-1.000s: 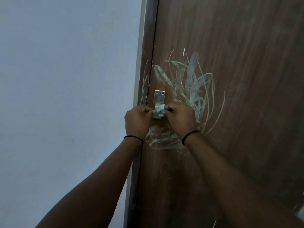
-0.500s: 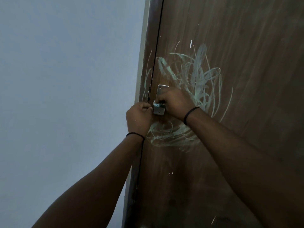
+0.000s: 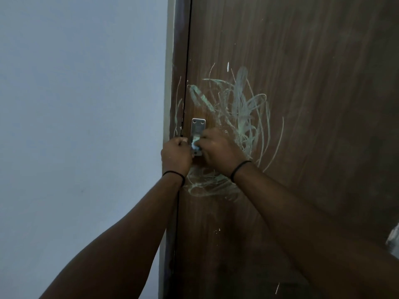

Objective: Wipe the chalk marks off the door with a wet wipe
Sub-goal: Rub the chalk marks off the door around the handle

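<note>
Door [image 3: 302, 83], chalk marks [image 3: 241, 104]; no legible txt.

Brown door [image 3: 302, 104] chalk-scribbled [image 3: 239, 108]; crumpled wipe [image 3: 193, 145] against metal plate [image 3: 197, 128]

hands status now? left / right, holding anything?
Left hand: fingers curled, pinching one end of the wet wipe.
Right hand: fingers curled, pinching the other end, in front of the metal plate.

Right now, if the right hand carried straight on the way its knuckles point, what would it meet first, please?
Probably the metal plate on the door: the right hand, pinching the wet wipe, points up-left at it. Depth is unclear; it may already touch.
</note>
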A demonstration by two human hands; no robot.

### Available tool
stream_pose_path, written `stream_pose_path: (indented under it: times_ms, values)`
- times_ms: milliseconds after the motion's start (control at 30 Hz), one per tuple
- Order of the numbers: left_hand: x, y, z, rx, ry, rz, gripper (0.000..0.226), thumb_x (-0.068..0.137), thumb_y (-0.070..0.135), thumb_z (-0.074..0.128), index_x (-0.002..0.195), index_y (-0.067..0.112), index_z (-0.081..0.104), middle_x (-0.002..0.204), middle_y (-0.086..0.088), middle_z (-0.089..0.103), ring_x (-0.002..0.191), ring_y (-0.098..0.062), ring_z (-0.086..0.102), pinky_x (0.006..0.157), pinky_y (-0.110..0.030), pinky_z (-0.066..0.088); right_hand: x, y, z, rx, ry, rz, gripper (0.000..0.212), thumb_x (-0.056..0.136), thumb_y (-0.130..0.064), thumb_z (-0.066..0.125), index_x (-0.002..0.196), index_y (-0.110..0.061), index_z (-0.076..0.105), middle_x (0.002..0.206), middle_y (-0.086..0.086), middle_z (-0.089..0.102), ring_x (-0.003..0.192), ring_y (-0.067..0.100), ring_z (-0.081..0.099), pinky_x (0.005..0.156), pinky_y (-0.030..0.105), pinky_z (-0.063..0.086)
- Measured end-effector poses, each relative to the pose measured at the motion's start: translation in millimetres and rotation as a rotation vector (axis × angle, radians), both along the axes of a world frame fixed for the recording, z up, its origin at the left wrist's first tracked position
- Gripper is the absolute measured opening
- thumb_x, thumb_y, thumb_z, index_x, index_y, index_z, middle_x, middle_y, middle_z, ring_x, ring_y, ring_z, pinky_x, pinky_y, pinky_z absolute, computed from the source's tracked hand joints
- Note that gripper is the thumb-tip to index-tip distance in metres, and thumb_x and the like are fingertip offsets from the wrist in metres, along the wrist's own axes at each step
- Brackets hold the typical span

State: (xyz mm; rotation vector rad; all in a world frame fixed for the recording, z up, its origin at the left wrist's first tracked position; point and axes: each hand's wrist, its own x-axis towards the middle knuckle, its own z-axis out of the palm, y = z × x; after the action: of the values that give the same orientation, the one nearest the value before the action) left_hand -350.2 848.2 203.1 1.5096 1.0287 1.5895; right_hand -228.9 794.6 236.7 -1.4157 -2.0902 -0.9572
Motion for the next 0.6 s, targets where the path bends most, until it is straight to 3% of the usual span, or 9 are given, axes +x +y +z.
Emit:
stream_pose_path:
  times_ms: [100,167,233,300,367,433,500,600]
  values:
    - [-3.2,2.8,1.3,0.003,0.036,-0.027,0.021,0.095,0.017,0.048,0.093,0.019,0.069,0.091,-0.011,0.072,0.08,-0.03,0.069,0.079,-0.048,0.058,8.7,5.0,-7.6,0.057,-0.057,0.014,0.007,0.079,-0.011,0.072,0.083,-0.006,0.069,0.089,0.013,0.061,0.079,0.029,0.054,0.061,0.039,0.049]
    - [-5.8,4.1,1.5,0.009,0.025,-0.039,0.02,0.097,0.015,0.047,0.096,0.017,0.067,0.084,-0.008,0.072,0.068,-0.022,0.069,0.075,-0.044,0.06,32.4,0.3,-12.5,0.072,-0.076,0.025,0.008,0.082,-0.015,0.071,0.083,-0.007,0.068,0.088,0.011,0.059,0.077,0.026,0.053,0.058,0.035,0.047]
    - [-7.3,3.2,1.9,0.007,0.015,-0.041,0.02,0.097,0.015,0.047,0.097,0.014,0.068,0.077,-0.005,0.071,0.061,-0.016,0.067,0.069,-0.039,0.061,60.8,-11.1,-20.9,0.088,0.027,0.036,0.008,0.084,-0.016,0.07,0.081,-0.008,0.069,0.084,0.009,0.059,0.073,0.023,0.053,0.057,0.032,0.044]
    - [-5.8,2.5,1.3,0.01,0.018,-0.05,0.019,0.097,0.017,0.049,0.091,0.019,0.068,0.074,-0.003,0.07,0.062,-0.017,0.067,0.067,-0.038,0.061,80.7,-24.6,-32.3,0.146,0.412,0.014,0.004,0.084,-0.014,0.071,0.081,-0.013,0.073,0.082,0.0,0.06,0.073,0.014,0.055,0.062,0.028,0.047]
    - [-3.1,1.5,-0.2,0.037,0.033,-0.058,0.018,0.096,0.023,0.053,0.086,0.025,0.068,0.071,-0.001,0.07,0.063,-0.017,0.068,0.069,-0.04,0.061,87.4,-28.5,-39.1,0.172,1.049,0.039,0.011,0.084,-0.006,0.068,0.088,-0.015,0.073,0.082,-0.008,0.064,0.073,0.001,0.059,0.071,0.022,0.054]
    - [-0.2,-0.7,-0.9,0.077,0.047,-0.056,0.015,0.095,0.03,0.057,0.085,0.028,0.069,0.067,0.003,0.07,0.06,-0.012,0.068,0.067,-0.038,0.061,82.9,-20.0,-35.8,-0.03,1.617,0.223,0.018,0.086,0.002,0.063,0.103,-0.001,0.068,0.094,0.004,0.07,0.076,0.007,0.065,0.072,0.023,0.057]
    - [1.9,-2.5,-0.7,0.106,0.052,-0.053,0.014,0.092,0.034,0.062,0.086,0.028,0.073,0.067,0.004,0.071,0.06,-0.011,0.068,0.067,-0.036,0.061,72.5,-8.9,-30.5,-0.317,1.877,0.389,0.026,0.089,0.008,0.055,0.114,0.005,0.062,0.11,0.017,0.067,0.086,0.02,0.068,0.071,0.024,0.058]
    - [2.3,0.7,-0.9,0.134,0.104,-0.018,0.02,0.089,0.03,0.067,0.101,0.017,0.076,0.076,-0.001,0.074,0.071,-0.016,0.07,0.072,-0.04,0.061,53.8,5.6,-27.9,-0.581,2.079,0.598,0.03,0.093,0.011,0.045,0.117,0.001,0.059,0.108,0.019,0.066,0.089,0.023,0.068,0.07,0.027,0.06]
